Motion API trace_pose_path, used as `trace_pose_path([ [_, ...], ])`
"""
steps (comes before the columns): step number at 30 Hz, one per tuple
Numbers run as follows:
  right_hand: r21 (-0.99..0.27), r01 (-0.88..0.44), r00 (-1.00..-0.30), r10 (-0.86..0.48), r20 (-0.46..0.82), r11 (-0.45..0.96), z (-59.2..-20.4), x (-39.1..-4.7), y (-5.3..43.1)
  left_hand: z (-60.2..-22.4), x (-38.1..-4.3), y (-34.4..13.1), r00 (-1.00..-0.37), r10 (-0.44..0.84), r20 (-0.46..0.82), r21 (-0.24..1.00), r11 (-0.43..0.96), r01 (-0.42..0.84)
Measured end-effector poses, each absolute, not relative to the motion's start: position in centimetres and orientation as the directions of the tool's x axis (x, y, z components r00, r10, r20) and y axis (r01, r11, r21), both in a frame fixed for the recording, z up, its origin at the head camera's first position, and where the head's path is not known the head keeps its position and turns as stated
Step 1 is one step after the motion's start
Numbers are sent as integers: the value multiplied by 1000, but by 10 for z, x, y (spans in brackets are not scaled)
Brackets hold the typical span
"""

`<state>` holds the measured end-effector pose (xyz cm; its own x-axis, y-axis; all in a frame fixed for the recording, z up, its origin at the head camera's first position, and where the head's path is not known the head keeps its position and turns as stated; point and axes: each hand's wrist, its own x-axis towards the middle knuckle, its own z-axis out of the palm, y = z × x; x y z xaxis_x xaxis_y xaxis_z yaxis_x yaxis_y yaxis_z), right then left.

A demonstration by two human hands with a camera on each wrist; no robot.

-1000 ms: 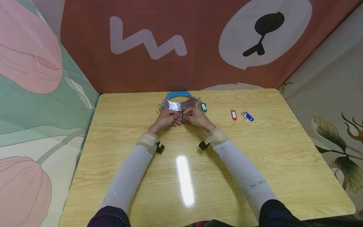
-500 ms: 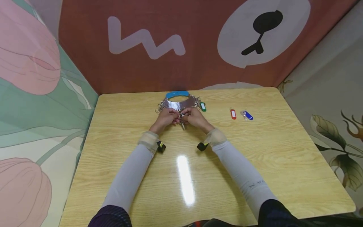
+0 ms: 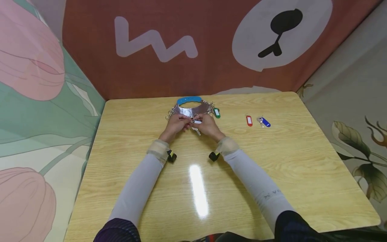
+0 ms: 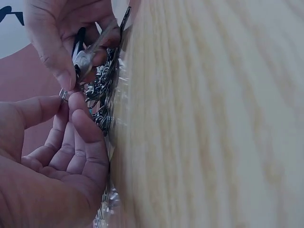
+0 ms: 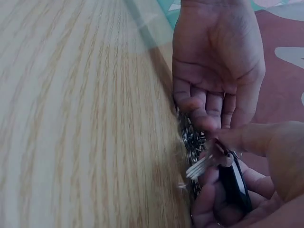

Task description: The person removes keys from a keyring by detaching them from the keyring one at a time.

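In the head view a curved shiny metal plate [image 3: 191,111] with a blue handle [image 3: 189,99] lies near the table's back edge, metal rings crowded along its rim. My left hand [image 3: 175,125] pinches a small metal split ring [image 4: 62,94] between thumb and fingertip. Facing it, my right hand [image 3: 209,127] holds a black key tag [image 5: 234,186] with a white label, its fingertips at the same ring. A silver key [image 3: 196,131] hangs from this tag, below the fingers. Whether the ring is joined to the plate is hidden by the fingers.
A green key tag [image 3: 216,113] is by the plate's right side. Farther right on the wooden table [image 3: 145,201] lie a red key tag [image 3: 249,121] and a blue key tag [image 3: 266,122] with a key [image 3: 260,121]. A brown printed wall covering [image 3: 211,74] stands behind.
The key has come into sight below the fingers, and the tag's white label now faces up in my right hand. Both hands stay close together at the plate's front edge.
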<state>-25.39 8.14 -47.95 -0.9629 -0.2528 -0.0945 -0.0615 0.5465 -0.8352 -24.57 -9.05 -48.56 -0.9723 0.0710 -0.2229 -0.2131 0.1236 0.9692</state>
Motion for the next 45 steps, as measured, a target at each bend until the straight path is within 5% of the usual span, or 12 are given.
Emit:
trace_pose_path([
  [9, -794, -154, -965, -261, -6, 589, -481, -258, 85, -483, -245, -95, -960, 128, -248, 965, 120, -234],
  [18, -905, -96, -962, -271, -21, 413, -482, -259, 85, -486, -247, -94, -968, 118, -222, 974, 71, -214],
  [24, -767, -276, -947, -302, 113, 579, -482, -259, 85, -485, -247, -90, -974, 80, -213, 977, 39, -211],
  [31, -575, -366, -922, -369, 117, 732, -486, -256, 85, -484, -247, -90, -975, 78, -207, 978, 58, -203],
  [45, -628, -450, -890, -375, 259, 635, -488, -256, 82, -485, -249, -91, -976, 25, -216, 975, 65, -214],
])
